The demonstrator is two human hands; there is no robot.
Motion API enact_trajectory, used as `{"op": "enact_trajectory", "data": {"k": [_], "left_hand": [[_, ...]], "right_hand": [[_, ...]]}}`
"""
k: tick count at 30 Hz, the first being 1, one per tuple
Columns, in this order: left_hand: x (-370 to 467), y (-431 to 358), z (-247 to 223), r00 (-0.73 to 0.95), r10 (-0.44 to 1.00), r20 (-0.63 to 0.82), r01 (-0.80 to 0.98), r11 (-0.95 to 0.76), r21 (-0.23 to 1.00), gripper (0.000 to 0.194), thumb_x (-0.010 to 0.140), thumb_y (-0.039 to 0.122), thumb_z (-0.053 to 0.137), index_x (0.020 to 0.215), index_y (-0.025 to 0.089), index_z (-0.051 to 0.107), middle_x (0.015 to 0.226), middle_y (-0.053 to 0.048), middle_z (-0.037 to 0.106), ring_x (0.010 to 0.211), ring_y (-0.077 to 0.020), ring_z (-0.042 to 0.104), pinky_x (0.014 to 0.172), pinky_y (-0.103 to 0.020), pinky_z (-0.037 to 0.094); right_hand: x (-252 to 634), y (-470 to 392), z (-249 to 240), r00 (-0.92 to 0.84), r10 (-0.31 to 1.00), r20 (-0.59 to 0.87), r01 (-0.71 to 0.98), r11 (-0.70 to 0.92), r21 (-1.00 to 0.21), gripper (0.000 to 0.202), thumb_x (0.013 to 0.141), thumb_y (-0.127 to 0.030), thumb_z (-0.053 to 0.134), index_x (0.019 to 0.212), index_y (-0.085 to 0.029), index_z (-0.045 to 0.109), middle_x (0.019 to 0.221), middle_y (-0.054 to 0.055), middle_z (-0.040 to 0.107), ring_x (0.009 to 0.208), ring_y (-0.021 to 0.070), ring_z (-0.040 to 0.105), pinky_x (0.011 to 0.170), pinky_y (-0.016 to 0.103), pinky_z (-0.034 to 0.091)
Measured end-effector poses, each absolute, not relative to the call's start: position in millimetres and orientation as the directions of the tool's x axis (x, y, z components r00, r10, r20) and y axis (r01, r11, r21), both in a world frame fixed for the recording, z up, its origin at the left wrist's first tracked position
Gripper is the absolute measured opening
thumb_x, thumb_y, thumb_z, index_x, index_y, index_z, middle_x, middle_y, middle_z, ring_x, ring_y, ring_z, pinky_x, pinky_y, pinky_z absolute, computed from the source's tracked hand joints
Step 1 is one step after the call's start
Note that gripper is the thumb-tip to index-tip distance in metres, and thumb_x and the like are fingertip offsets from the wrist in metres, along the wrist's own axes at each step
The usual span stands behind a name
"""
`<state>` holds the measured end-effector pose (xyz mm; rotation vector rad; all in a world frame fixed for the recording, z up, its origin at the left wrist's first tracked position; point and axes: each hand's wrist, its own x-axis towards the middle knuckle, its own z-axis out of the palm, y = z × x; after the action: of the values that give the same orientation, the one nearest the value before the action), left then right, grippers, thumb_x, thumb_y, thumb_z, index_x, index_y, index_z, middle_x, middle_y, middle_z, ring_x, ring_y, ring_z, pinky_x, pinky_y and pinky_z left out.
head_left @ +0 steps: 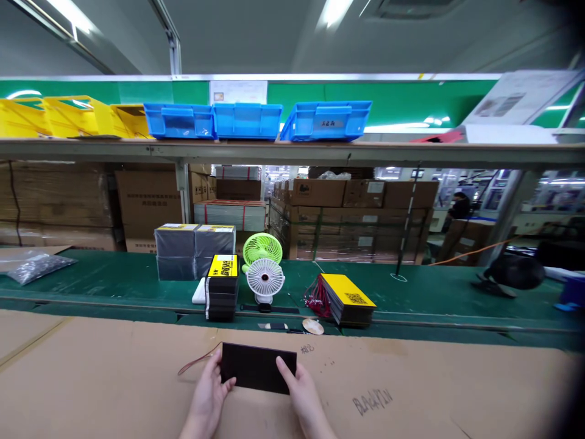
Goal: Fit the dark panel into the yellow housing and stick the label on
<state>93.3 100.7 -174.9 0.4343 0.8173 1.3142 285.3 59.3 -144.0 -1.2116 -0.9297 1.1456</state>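
A flat black rectangular panel (256,367) is held just above the cardboard sheet, low in the middle of the head view. My left hand (211,385) grips its left end, with thumb and fingers at the lower left corner. On the right end, my right hand (299,385) has its thumb lying on the panel's face and its fingers behind the edge. A thin reddish wire (194,364) trails from the panel's left side past my left hand. The fingers behind the panel are hidden.
Beyond the cardboard (114,378), a green bench holds a yellow-topped black stack (222,289), a white fan (265,278), a green fan (262,247), a yellow-topped stack with red wires (350,299) and grey blocks (176,253). Blue bins (248,121) line the shelf above.
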Motion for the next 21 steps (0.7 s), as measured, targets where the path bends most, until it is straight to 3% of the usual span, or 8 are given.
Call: {"op": "enact_trajectory", "data": {"k": [21], "left_hand": [[92.9,99.0,-171.7,0.091,0.953,-0.288,-0.692,0.268,0.67,0.029,0.076,0.029,0.056,0.103,0.019,0.054,0.112,-0.01,0.056,0.089,-0.0196,0.058,0.062,-0.029,0.048]], "right_hand": [[288.8,62.5,-150.6,0.161,0.986,-0.034,-0.107,-0.017,-0.994,0.044,0.071,-0.048,0.059,0.1,-0.015,0.063,0.106,0.007,0.064,0.107,0.0263,0.054,0.092,0.034,0.042]]}}
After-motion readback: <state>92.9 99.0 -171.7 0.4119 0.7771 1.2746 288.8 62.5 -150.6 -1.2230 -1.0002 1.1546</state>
